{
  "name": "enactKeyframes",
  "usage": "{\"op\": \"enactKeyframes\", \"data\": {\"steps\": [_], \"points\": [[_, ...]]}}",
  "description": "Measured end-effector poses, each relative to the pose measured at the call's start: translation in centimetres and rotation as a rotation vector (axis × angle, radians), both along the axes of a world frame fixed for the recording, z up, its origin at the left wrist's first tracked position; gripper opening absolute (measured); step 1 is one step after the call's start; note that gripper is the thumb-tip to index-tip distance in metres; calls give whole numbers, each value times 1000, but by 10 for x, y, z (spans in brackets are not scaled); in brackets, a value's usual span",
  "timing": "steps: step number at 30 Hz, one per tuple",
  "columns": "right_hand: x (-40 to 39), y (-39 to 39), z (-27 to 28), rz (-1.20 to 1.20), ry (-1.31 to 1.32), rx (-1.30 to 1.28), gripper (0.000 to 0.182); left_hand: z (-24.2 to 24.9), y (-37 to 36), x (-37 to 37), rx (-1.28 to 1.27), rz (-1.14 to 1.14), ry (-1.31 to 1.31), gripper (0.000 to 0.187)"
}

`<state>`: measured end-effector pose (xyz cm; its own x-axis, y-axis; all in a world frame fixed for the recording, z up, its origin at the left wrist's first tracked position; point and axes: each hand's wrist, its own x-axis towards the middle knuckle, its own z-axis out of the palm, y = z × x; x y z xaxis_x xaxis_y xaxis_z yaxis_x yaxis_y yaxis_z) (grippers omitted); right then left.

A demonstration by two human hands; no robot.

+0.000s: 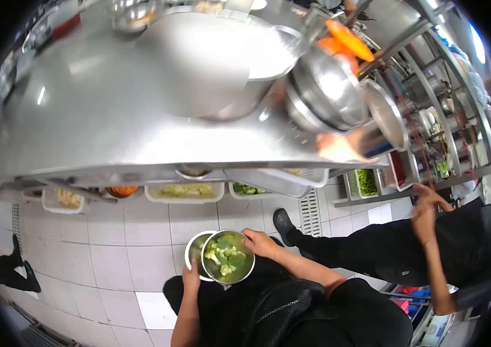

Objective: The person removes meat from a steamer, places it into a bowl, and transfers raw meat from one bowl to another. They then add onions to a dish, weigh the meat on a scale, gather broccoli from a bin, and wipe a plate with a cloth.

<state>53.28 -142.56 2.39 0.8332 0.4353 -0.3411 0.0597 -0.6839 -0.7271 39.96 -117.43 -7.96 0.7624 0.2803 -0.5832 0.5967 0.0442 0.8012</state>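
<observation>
My left hand grips the near left rim of a steel bowl and the white-rimmed bowl beside and partly under it. My right hand holds the upper right edge of the steel bowl. Several broccoli florets lie in this bowl. Both bowls are low in front of my body, over the tiled floor. What the white-rimmed bowl holds is mostly hidden.
A steel table spans the top, bearing large bowls and an orange item. Vegetable baskets stand beneath it. A co-worker is at the right, near a rack. Another person's legs show left.
</observation>
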Motion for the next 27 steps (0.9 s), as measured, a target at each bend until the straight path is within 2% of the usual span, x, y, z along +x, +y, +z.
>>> {"op": "enactKeyframes", "data": {"steps": [2,5,6,8,10,12,14,17,21,27], "points": [[1,-3,61,-52,15,22,25,62,23,-17,-62,234,-98,49],[5,-18,143,-174,72,67,26,188,69,-13,-10,277,-121,44],[7,-27,168,-248,122,88,27,218,84,-8,-68,284,-210,43],[12,-46,231,-365,121,286,27,298,98,17,-134,290,-243,43],[18,-75,275,-444,-28,212,25,375,98,52,-254,177,-356,44],[20,-98,324,-554,-132,249,26,418,89,96,-209,65,-371,43],[25,-115,364,-677,-277,414,22,463,61,148,-186,-79,-475,43],[44,-143,410,-796,-402,400,15,502,7,221,-120,-255,-601,42],[90,-158,460,-960,-515,446,16,511,-43,288,-38,-390,-763,42],[196,-190,476,-1040,-481,636,18,515,-61,329,54,-475,-707,43]]}}
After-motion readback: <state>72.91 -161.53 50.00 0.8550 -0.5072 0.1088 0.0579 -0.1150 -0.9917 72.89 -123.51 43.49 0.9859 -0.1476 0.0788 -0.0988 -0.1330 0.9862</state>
